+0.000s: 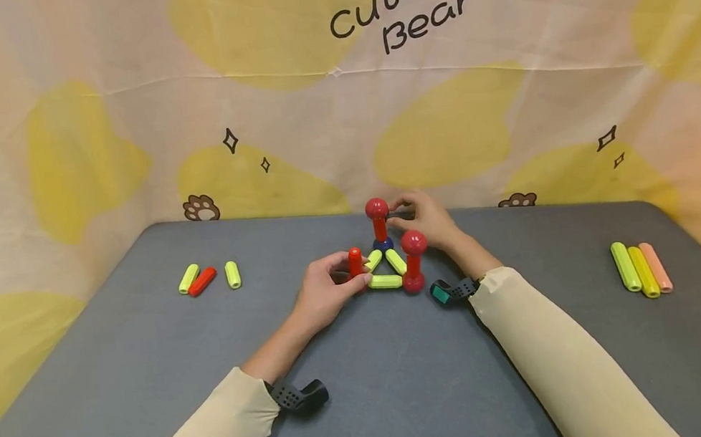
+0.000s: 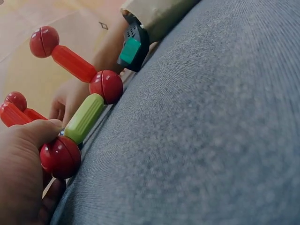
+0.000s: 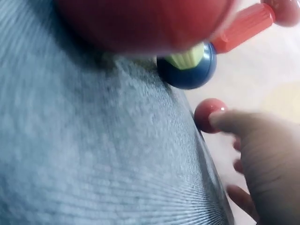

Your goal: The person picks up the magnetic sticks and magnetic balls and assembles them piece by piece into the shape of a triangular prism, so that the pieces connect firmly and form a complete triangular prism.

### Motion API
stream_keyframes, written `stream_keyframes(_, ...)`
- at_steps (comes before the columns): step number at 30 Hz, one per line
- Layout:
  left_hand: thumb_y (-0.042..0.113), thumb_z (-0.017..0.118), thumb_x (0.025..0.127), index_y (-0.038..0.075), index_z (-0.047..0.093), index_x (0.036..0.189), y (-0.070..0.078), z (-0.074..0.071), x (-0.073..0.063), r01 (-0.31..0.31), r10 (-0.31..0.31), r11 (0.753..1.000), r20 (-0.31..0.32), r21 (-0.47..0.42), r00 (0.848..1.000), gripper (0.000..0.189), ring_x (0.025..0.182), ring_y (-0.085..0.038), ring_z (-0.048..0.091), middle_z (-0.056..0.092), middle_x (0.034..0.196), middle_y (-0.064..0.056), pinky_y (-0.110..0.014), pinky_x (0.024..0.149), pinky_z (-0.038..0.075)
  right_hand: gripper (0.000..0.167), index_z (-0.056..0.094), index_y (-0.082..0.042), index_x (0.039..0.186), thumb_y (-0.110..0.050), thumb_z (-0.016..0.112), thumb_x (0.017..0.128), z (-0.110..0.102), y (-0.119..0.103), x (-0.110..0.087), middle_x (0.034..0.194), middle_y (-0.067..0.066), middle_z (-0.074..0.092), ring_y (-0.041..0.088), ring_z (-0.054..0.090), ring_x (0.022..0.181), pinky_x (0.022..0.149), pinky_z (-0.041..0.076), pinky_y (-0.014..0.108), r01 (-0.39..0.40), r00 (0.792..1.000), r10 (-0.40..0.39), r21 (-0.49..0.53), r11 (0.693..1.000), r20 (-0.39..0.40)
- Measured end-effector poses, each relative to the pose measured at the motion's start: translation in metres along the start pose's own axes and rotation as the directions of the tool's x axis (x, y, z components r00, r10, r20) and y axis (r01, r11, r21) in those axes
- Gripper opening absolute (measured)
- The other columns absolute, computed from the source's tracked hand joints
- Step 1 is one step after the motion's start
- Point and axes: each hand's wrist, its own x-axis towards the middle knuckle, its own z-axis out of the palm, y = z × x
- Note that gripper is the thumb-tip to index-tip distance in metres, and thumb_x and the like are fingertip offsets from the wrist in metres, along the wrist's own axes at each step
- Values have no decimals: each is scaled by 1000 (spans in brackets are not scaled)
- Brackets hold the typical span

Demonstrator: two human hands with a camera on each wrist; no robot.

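Note:
Red, blue and yellow-green toy pieces form a triangle on the table, with yellow-green rods (image 1: 386, 281) along its sides. My left hand (image 1: 326, 290) grips the red ball (image 2: 61, 158) at its left corner, below an upright red rod (image 1: 355, 262). At the right corner, a red ball (image 1: 414, 282) carries a red rod topped by another red ball (image 1: 414, 242). The far corner is a blue ball (image 3: 187, 70) with a similar red rod and ball (image 1: 377, 208). Behind it, my right hand (image 1: 425, 221) pinches a loose red ball (image 3: 208, 116); some fingers are hidden.
On the left lie two yellow-green rods (image 1: 233, 275) and a red rod (image 1: 202, 281). Farther right are a longer green rod (image 1: 626, 266), a yellow rod (image 1: 644, 272) and a pink rod (image 1: 656, 268). A patterned cloth (image 1: 288, 125) hangs behind the grey table (image 1: 396, 386).

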Motion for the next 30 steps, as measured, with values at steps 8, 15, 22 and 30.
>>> stream_keyframes(8,15,79,87,8,75,111,0,0,0,-12,12,1000,0,6,1000,25,88,-18,70,77,104,-10,-30,83,56,36,68,-2,124,-6,73,88,6,-4,0,124,20,67,36,59,113,103,46,52,211,976,-205,-78,974,80)
stream_keyframes(15,15,79,87,9,75,110,-1,0,-1,-16,16,1000,3,1,1000,24,88,-17,70,77,104,-9,-30,83,57,33,70,-2,122,-5,74,89,6,-4,-4,119,19,70,32,66,105,99,53,48,68,997,-69,23,997,25)
stream_keyframes(22,16,80,87,10,75,110,-2,-2,-3,-7,7,1000,1,16,1000,24,90,-18,71,77,105,-9,-34,86,58,39,68,-3,127,-20,74,93,-27,-28,-9,117,18,71,27,65,102,88,55,33,-84,995,93,184,979,-41)
stream_keyframes(30,15,79,87,10,75,112,0,-2,-2,-9,9,1000,9,14,1000,26,92,-19,71,76,108,-9,-32,87,58,35,70,-3,123,-13,77,90,-69,-90,-16,113,11,74,13,69,93,82,57,22,87,996,-72,310,947,-59)
